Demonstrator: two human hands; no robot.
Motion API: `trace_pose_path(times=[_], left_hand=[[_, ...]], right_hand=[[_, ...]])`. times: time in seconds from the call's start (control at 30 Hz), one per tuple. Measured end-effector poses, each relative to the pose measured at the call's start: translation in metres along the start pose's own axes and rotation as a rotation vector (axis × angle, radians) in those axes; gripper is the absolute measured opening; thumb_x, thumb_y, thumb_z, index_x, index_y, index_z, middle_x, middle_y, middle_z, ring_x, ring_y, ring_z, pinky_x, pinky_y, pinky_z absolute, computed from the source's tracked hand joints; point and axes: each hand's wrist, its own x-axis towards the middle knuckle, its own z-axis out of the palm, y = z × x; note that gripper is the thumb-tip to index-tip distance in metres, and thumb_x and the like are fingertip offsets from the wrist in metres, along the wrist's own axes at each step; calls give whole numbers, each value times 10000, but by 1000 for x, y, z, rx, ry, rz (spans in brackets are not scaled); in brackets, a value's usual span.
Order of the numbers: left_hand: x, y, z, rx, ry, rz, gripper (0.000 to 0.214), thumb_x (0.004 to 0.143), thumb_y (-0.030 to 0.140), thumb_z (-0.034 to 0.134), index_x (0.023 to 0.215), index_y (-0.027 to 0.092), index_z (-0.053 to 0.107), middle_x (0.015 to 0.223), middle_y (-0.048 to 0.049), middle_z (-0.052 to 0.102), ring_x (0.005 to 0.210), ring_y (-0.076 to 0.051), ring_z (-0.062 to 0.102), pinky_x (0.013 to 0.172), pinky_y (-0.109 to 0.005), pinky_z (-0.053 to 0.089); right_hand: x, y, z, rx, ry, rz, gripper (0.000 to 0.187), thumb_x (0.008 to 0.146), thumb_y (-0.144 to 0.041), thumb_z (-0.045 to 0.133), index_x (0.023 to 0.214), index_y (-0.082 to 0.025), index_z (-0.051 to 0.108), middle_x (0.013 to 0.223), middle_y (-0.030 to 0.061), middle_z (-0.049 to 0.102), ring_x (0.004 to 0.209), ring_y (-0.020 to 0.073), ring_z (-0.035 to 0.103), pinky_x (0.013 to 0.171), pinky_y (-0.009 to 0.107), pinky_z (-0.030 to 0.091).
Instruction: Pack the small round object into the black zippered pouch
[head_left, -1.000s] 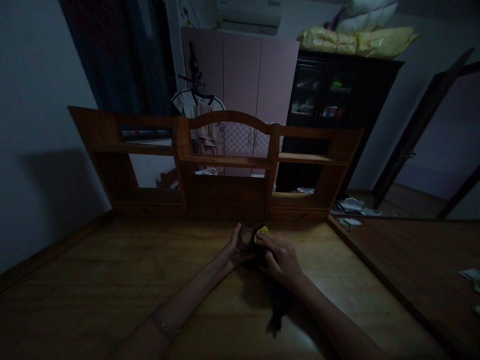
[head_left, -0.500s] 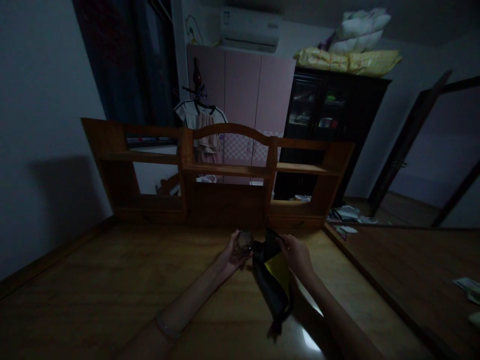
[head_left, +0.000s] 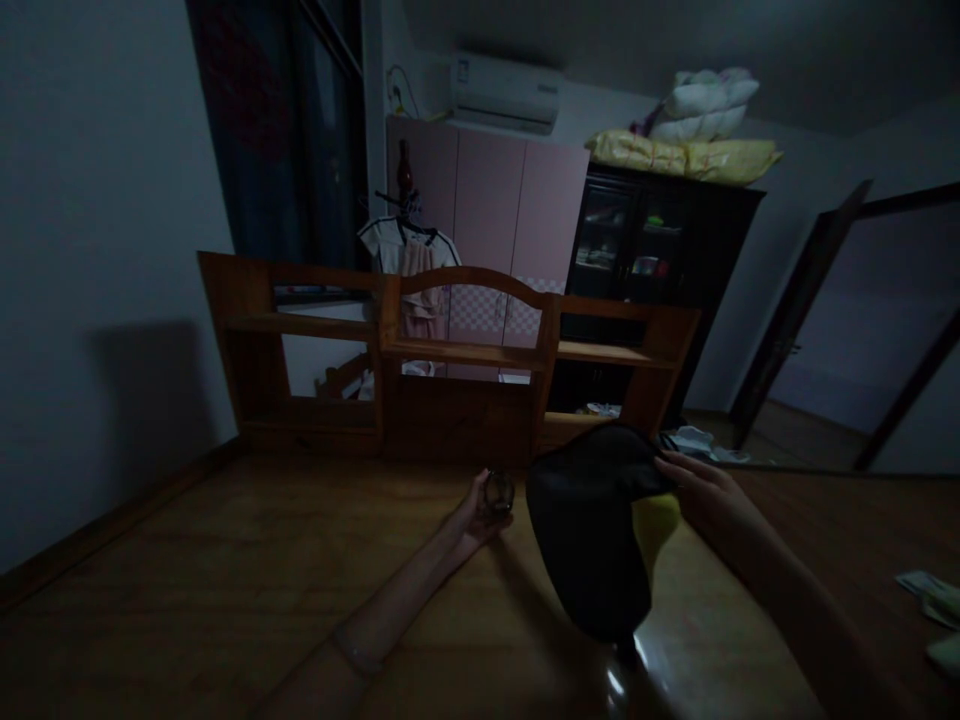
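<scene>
The room is dim. My left hand [head_left: 474, 515] rests on the wooden table [head_left: 225, 590] with its fingers wrapped round a small round glassy object [head_left: 497, 492], perhaps a jar or a cup. My right hand [head_left: 705, 495] is raised to the right of it and pinches the top edge of a black cloth pouch with a yellow lining [head_left: 600, 530]. The pouch hangs open and bulges downward, its lowest tip just above the tabletop.
A wooden shelf unit [head_left: 450, 355] stands along the table's far edge. Behind it are a pink wardrobe [head_left: 487, 230], hanging clothes [head_left: 409, 270], a dark cabinet [head_left: 652, 260] with bedding on top, and an air conditioner [head_left: 506, 92]. Papers [head_left: 934, 600] lie at the right.
My right hand has pulled the black pouch away from the round object, lifting it up and to the right. The left hand stays on the object. The view has tilted upward.
</scene>
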Motion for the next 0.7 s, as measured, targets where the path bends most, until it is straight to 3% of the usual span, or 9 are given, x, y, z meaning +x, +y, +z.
trace_pose_path(times=[0.07, 0.17, 0.27, 0.4, 0.5, 0.63, 0.7], left_hand=[[1, -1, -1, 8, -8, 16, 429, 795, 549, 585, 996, 170, 594, 822, -48, 673, 667, -156, 660, 700, -305, 569], [4, -4, -4, 52, -7, 28, 472, 766, 550, 619, 997, 139, 593, 814, -67, 663, 659, -170, 662, 671, -308, 574], [7, -9, -4, 114, -4, 85, 521, 741, 538, 654, 1109, 182, 558, 850, -53, 648, 653, -167, 661, 604, -293, 568], [7, -16, 3, 216, -29, 200, 628, 708, 496, 705, 1257, 308, 467, 1013, -40, 617, 626, -137, 643, 537, -257, 534], [9, -19, 14, 495, -63, 387, 678, 727, 481, 692, 1322, 316, 413, 1081, -57, 583, 666, -127, 619, 595, -259, 517], [26, -19, 36, 1134, -16, 741, 682, 722, 400, 703, 1334, 282, 427, 1133, -62, 507, 1015, -197, 550, 898, -308, 451], [40, -21, 50, 1369, -30, 786, 741, 686, 371, 718, 1352, 301, 401, 1147, -44, 457, 1059, -198, 525, 957, -306, 415]], right_hand=[[-4, 26, -28, 11, 73, 106, 461, 688, -387, 701, 1112, -214, 651, 1109, 151, 671, 897, 288, 684, 715, 365, 562], [-22, 71, -67, -44, 95, 181, 470, 612, -379, 737, 1027, -163, 697, 1029, 211, 688, 857, 358, 685, 670, 436, 565], [-37, 112, -100, -156, -152, 112, 676, 546, -342, 779, 1188, -194, 624, 1232, 187, 596, 1069, 375, 599, 833, 445, 526], [-35, 150, -131, -194, -303, -26, 843, 602, -448, 723, 1364, -232, 435, 1410, 153, 423, 1237, 350, 462, 934, 436, 461], [-24, 163, -136, -301, -321, -127, 813, 691, -488, 642, 1405, -221, 360, 1439, 150, 384, 1262, 321, 441, 978, 422, 427], [-24, 158, -123, -619, -110, -312, 658, 784, -430, 566, 1382, -221, 388, 1416, 136, 423, 1292, 305, 403, 1068, 480, 313], [-36, 145, -113, -746, -56, -410, 572, 828, -395, 511, 1365, -223, 411, 1422, 122, 412, 1308, 296, 378, 1092, 491, 270]])
